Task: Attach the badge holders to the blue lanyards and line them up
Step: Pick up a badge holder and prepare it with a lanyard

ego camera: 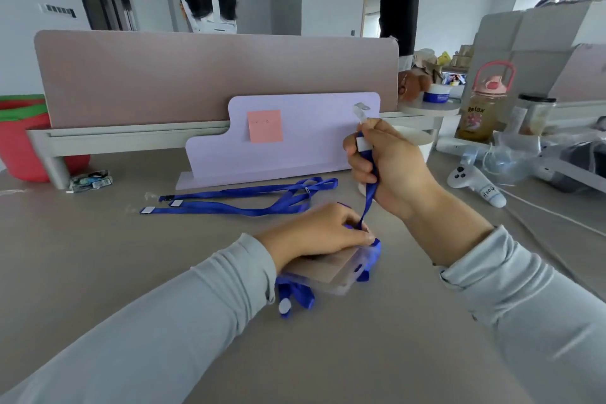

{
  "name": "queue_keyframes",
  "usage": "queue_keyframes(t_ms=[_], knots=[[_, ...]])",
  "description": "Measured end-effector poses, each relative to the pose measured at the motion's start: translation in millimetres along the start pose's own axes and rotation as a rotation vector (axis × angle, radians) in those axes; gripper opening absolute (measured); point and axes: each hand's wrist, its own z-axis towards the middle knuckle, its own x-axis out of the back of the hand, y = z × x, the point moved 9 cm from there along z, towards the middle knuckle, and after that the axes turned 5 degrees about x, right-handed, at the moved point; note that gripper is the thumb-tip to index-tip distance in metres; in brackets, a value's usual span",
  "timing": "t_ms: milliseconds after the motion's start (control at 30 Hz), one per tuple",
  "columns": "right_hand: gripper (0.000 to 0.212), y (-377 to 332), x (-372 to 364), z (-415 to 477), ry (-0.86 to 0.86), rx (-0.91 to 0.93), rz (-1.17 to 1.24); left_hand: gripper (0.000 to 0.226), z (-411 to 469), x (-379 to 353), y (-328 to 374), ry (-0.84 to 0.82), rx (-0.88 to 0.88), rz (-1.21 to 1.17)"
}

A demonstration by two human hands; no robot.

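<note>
Shows the attaching step under way near the middle of the tabletop (131, 239): right hand (390, 167) with fingers curled round the taut blue lanyard (369, 200), clear clip (360, 111) poking above the fist; left hand (314, 233) pinching the woven strap at the top of the soft transparent badge holder (328, 272) (slot hidden by fingers). Calls next, probably, for feeding the clip through that slot. Leaves two flat ribbon spare lanyards (246, 203) toward the far edge, seemingly without holders.

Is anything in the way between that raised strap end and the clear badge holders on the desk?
Only the person's own left hand, which lies over the badge holders and pinches the same lanyard. One edge of them shows uncovered. The right hand grips the strap above.
</note>
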Motion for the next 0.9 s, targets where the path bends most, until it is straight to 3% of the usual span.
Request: queue_keyframes(t_ms=[167, 300, 433, 667, 767, 900], knots=[[0.024, -28.8, 49.9, -12.9, 0.114, 0.028, -0.076, 0.021, 26.4, 11.2, -15.7, 0.134, 0.092, 0.130], [0.023, -41.1, 93.6, -24.9, 0.203, 0.037, -0.200, 0.025, 34.8, 29.9, -19.3, 0.214, 0.100, 0.037], [0.022, -52.9, 135.5, -38.2, 0.293, 0.057, -0.460, 0.010, 37.6, 17.0, 18.3, 0.062, -0.053, -0.297], [0.018, -84.2, 190.8, -68.6, 0.391, 0.085, -0.620, 0.015, 51.0, -8.3, 97.2, -0.061, -0.297, -0.394], [0.016, -89.4, 210.0, -76.7, 0.403, 0.078, -0.682, 0.009, 63.5, -23.3, 113.4, -0.071, -0.345, -0.324], [0.011, -60.8, 222.5, -81.9, 0.343, -0.020, -0.868, 0.012, 84.1, -62.2, 97.6, -0.112, -0.306, -0.039]])
